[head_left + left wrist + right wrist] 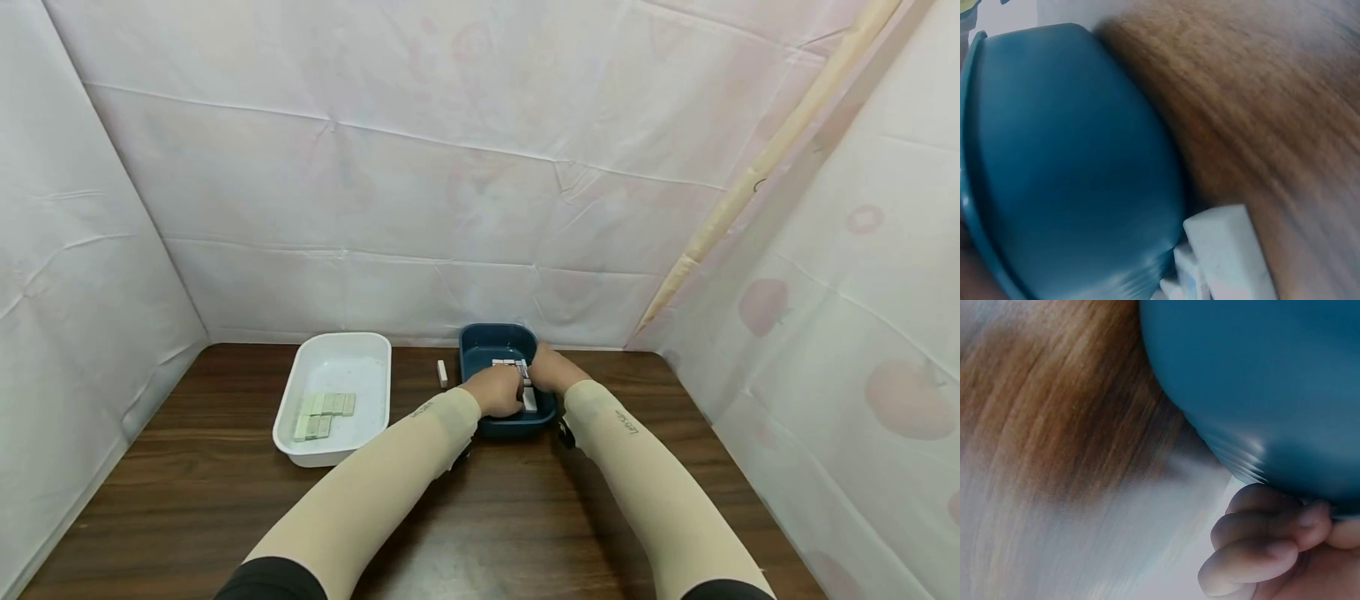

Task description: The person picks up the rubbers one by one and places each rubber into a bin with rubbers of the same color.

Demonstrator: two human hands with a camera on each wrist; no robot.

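Both hands reach into the dark blue oval plastic tub (480, 346) on the brown wooden desk (225, 475), where the left hand (498, 390) and right hand (546, 368) meet over a row of small pale rectangular tiles (525, 385). The curled fingers (1260, 550) of the right hand lie at the tub's rim, but whether either hand's fingers grasp a tile cannot be told. Well left of the fingers, a white rectangular plastic tray (360, 350) holds more tiles, and one loose white tile (442, 372) lies between tray and tub.

Basin (480, 343) on table (187, 500), near back wall; tray (300, 442) left of basin, tiles (324, 412) inside tray; lone tile (442, 373) between tray and basin; both hands inside basin, among more tiles (510, 363).
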